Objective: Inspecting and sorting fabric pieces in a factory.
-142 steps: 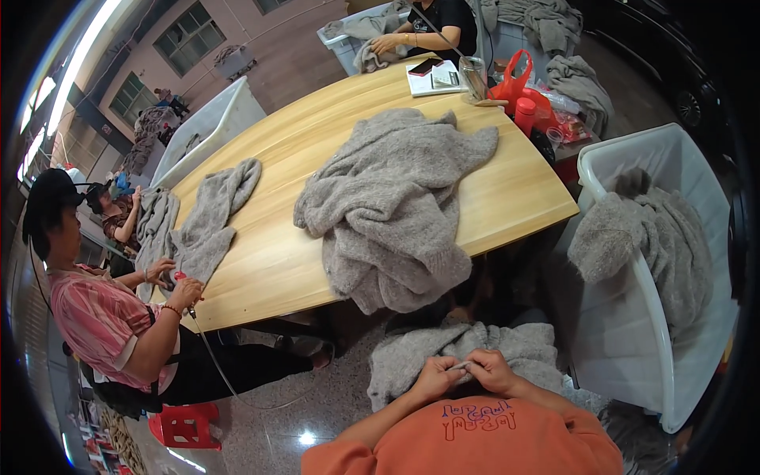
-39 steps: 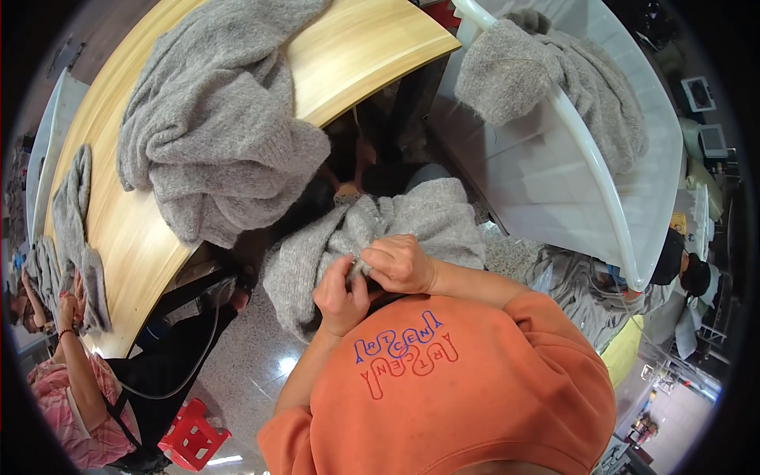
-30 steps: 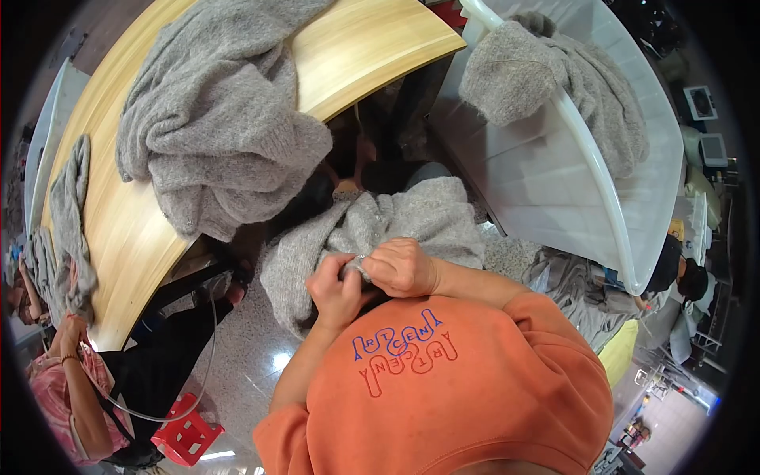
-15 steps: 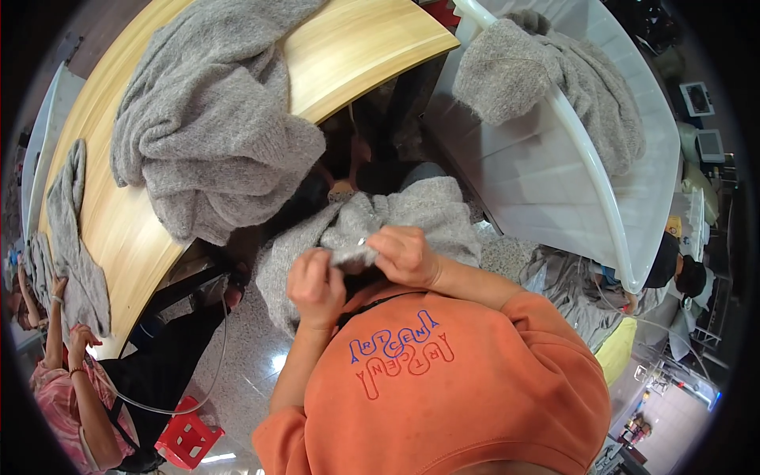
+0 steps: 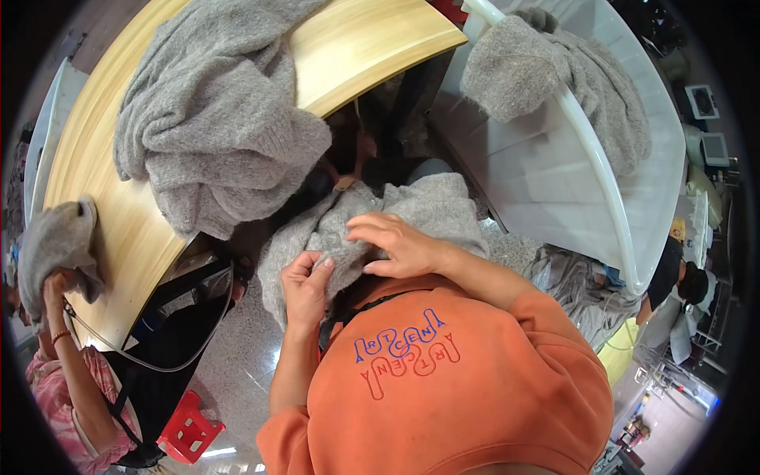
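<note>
Across my lap lies a grey knitted garment (image 5: 443,207), bunched up, its near edge close to the hem of my orange sweatshirt. My left hand (image 5: 305,283) pinches the fabric at this near edge between thumb and fingers. To its right, my right hand (image 5: 400,244) is over the garment with its thumb held away from the stretched fingers. Its fingertips are close to or touching the knit; nothing shows gripped in it. A small brownish tag or patch (image 5: 345,183) shows near the garment's far side.
A pile of grey knitwear (image 5: 222,134) hangs over the edge of the wooden table (image 5: 372,51). More knitwear (image 5: 514,71) drapes over the rim of a white bin (image 5: 546,182). At left, a co-worker's hand (image 5: 55,293) lifts a grey knit piece (image 5: 59,245) near a red stool (image 5: 190,427).
My right hand has loosened its closed grip and spread its fingers. My left hand has stayed on the fabric. The co-worker has raised the grey piece off the table.
</note>
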The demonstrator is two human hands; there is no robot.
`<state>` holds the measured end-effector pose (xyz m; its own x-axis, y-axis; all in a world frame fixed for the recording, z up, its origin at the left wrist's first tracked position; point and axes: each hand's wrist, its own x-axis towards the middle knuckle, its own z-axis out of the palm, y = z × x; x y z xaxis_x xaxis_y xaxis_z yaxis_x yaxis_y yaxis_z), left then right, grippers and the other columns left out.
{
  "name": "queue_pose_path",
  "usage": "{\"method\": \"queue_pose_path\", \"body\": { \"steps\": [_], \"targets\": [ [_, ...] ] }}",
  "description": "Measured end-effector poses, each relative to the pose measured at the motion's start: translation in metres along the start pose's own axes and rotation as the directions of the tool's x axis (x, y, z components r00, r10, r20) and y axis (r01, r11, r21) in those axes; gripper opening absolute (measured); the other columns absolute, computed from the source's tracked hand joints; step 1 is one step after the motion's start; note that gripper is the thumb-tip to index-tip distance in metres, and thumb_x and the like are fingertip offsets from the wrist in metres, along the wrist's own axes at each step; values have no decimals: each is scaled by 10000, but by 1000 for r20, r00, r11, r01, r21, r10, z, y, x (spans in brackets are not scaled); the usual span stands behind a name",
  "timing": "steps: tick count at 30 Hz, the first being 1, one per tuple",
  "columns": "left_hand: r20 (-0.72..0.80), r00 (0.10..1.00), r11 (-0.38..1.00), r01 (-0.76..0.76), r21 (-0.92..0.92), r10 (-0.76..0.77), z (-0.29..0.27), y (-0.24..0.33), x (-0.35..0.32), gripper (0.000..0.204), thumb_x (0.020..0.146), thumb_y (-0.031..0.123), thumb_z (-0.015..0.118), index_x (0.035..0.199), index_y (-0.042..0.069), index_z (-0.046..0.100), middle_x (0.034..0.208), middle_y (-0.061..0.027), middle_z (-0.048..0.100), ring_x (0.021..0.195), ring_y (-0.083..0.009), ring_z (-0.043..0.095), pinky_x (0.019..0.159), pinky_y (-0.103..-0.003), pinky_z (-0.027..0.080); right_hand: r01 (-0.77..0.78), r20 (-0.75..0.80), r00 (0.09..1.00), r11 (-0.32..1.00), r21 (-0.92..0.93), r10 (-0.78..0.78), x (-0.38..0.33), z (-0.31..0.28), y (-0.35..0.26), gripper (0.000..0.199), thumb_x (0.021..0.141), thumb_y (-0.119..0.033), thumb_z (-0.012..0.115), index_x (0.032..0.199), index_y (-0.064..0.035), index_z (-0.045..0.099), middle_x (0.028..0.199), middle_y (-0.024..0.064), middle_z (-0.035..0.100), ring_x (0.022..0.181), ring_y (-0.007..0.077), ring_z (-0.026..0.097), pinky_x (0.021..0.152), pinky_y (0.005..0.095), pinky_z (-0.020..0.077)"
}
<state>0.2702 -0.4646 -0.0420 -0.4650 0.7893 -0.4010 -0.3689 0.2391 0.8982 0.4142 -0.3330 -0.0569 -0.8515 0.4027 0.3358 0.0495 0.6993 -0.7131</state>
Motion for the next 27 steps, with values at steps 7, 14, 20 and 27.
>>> {"method": "queue_pose_path", "body": {
  "steps": [7, 14, 20, 27],
  "targets": [
    [177, 977, 977, 85, 198, -121, 2, -6, -4, 33, 753, 19, 593, 728, -2, 597, 647, 35, 547, 567, -19, 432, 486, -179, 335, -415, 266, 905, 547, 727, 333, -6, 27, -3, 80, 794, -82, 555, 808, -4, 569, 663, -6, 540, 591, 65, 472, 528, 214, 378],
    [193, 965, 980, 156, 126, -178, 4, -2, -6, 49, 730, 47, 623, 723, -1, 612, 630, 36, 553, 544, -23, 426, 479, -189, 341, -568, 404, 802, 355, 742, 440, -17, 19, 11, 125, 787, -132, 592, 828, -18, 563, 682, -11, 540, 617, 63, 475, 557, 215, 379],
    [389, 895, 465, -255, 848, -218, -53, -26, -17, 117, 640, 89, 655, 665, 9, 575, 605, -137, 540, 553, -278, 549, 516, -342, 421, -212, 342, 879, 915, -343, 332, -77, -29, 57, 498, 621, -226, 706, 1052, -66, 514, 1079, 171, 473, 1037, 323, 433, 832, 395, 374],
    [324, 944, 392, -273, 879, -68, -36, -50, -19, 265, 622, 91, 663, 874, 63, 583, 945, -174, 545, 793, -354, 547, 663, -415, 443, -692, -24, 647, 573, -439, 763, -121, -27, 107, 527, 569, -97, 669, 1066, -52, 498, 1120, 186, 459, 1007, 339, 460, 830, 395, 404]
  ]
}}
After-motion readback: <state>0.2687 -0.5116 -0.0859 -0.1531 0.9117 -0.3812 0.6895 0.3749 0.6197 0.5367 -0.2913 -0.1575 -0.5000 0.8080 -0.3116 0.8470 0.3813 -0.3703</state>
